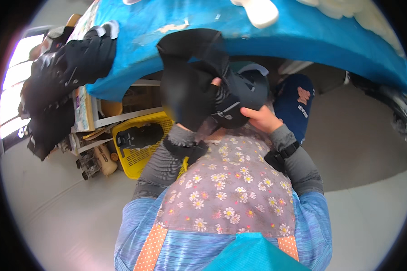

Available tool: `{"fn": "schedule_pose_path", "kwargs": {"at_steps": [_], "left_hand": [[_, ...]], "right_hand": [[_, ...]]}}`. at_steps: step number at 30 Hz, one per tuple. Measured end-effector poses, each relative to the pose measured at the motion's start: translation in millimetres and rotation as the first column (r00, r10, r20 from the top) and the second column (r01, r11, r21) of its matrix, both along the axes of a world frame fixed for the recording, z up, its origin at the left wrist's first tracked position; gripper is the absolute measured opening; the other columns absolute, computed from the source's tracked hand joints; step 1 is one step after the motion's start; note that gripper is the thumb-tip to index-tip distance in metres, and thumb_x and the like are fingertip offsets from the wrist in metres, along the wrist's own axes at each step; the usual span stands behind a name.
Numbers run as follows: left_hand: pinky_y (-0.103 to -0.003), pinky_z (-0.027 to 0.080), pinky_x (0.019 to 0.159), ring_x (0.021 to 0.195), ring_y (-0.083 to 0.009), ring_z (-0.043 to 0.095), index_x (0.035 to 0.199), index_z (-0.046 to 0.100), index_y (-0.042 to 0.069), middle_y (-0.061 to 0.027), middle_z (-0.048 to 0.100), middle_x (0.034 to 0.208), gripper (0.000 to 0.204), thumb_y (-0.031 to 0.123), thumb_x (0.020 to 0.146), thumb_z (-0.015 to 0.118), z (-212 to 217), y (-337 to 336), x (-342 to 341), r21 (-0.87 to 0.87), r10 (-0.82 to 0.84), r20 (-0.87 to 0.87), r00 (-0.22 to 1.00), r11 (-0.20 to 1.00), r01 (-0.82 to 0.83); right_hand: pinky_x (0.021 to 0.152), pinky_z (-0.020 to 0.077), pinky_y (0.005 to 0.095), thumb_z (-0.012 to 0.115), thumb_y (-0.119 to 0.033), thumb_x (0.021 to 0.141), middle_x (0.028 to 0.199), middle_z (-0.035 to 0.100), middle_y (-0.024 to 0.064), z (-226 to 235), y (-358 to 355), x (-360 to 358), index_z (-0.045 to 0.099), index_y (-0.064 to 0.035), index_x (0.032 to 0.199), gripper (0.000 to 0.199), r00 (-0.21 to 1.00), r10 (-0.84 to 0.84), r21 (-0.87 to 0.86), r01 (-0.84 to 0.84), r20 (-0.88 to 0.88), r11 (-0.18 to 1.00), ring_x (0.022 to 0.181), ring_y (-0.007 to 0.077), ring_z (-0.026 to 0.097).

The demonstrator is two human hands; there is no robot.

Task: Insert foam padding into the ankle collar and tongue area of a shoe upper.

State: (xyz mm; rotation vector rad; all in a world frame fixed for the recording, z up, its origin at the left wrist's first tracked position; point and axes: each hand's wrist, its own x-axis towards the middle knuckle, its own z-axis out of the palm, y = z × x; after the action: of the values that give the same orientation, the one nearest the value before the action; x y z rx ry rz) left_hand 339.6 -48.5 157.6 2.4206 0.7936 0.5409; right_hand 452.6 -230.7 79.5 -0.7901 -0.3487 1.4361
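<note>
Above my lap I hold a black fabric piece (185,90) with wide, curved flaps and strap-like parts; it looks like a brace or support, but I cannot tell the exact kind. A small pale mark and a light grey edge show on its right part. My left hand (216,81) is mostly hidden by the black fabric, with just a fingertip and the wrist showing; it grips the piece from the left. At the lower right edge, my right hand (263,119) pinches the same piece, thumb on top and fingers out of sight below.
A table with a blue cover (135,49) curves across the front, white items (260,13) on it. Similar black pieces are stacked (72,67) at left. Under the table edge sits a yellow basket (131,169) holding a black piece (142,135). Wheeled hardware (88,163) lies on the floor.
</note>
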Motion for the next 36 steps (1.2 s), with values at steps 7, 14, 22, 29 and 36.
{"fn": "schedule_pose_path", "kwargs": {"at_steps": [7, 14, 22, 29, 36], "left_hand": [[-0.042, 0.049, 0.081, 0.09, -0.0339, 0.062, 0.097, 0.067, 0.003, -0.017, 0.065, 0.097, 0.02, 0.017, 0.087, 0.058, 8.3, 13.7, 12.1, -0.208, -0.263, -0.088, 0.961, 0.948, 0.24], [-0.041, 0.048, 0.077, 0.092, -0.0366, 0.061, 0.104, 0.063, 0.003, -0.0204, 0.062, 0.101, 0.027, 0.027, 0.091, 0.059, 48.5, -16.3, 0.9, -0.048, -0.219, 0.087, 0.972, 0.973, 0.224], [-0.04, 0.048, 0.067, 0.08, -0.0312, 0.062, 0.1, 0.066, 0.007, -0.013, 0.062, 0.083, 0.023, 0.023, 0.085, 0.061, 20.6, -14.6, -8.3, 0.305, -0.274, -0.138, 0.952, 0.903, 0.304], [-0.035, 0.047, 0.069, 0.079, -0.0228, 0.06, 0.09, 0.063, -0.001, -0.0123, 0.062, 0.087, 0.018, 0.016, 0.086, 0.064, 25.0, 19.4, -1.4, -0.67, -0.07, 0.256, 0.964, 0.706, 0.229], [-0.027, 0.044, 0.06, 0.068, -0.0117, 0.057, 0.085, 0.064, 0.001, -0.0037, 0.063, 0.077, 0.018, 0.019, 0.089, 0.065, 79.3, 39.1, 15.2, -0.517, 0.16, 0.058, 0.985, 0.849, -0.108]], "right_hand": [[0.101, 0.0404, 0.0344, 0.064, -0.009, 0.089, 0.132, 0.053, 0.005, -2.4, 3.1, -0.9, 0.049, -0.0023, 0.134, 0.049, 0.984, 0.016, 0.138, 0.008, -0.175, 0.99, 0.118, 0.0182, 0.051], [0.111, 0.0336, 0.0432, 0.07, -0.016, 0.084, 0.139, 0.05, 0.0087, -6.9, -2.2, -5.3, 0.041, -0.0038, 0.141, 0.065, 0.969, 0.024, 0.156, 0.015, -0.246, 0.988, 0.128, 0.0266, 0.048], [0.108, 0.0357, 0.0411, 0.07, -0.015, 0.085, 0.137, 0.052, 0.0075, -22.3, -2.4, -0.6, 0.043, -0.0034, 0.14, 0.062, 0.965, 0.0, 0.107, 0.029, -0.263, 0.994, 0.127, 0.0253, 0.049], [0.103, 0.0396, 0.0343, 0.068, -0.008, 0.086, 0.132, 0.054, 0.0068, 0.7, 5.2, 8.1, 0.049, -0.0007, 0.134, 0.053, 0.995, -0.083, 0.072, 0.086, -0.055, 0.994, 0.12, 0.0202, 0.051], [0.104, 0.0385, 0.0334, 0.071, -0.011, 0.085, 0.132, 0.052, 0.007, -6.8, -8.5, 12.3, 0.045, -0.001, 0.137, 0.058, 0.984, -0.026, -0.092, 0.043, 0.179, 0.995, 0.12, 0.0192, 0.05]]}}
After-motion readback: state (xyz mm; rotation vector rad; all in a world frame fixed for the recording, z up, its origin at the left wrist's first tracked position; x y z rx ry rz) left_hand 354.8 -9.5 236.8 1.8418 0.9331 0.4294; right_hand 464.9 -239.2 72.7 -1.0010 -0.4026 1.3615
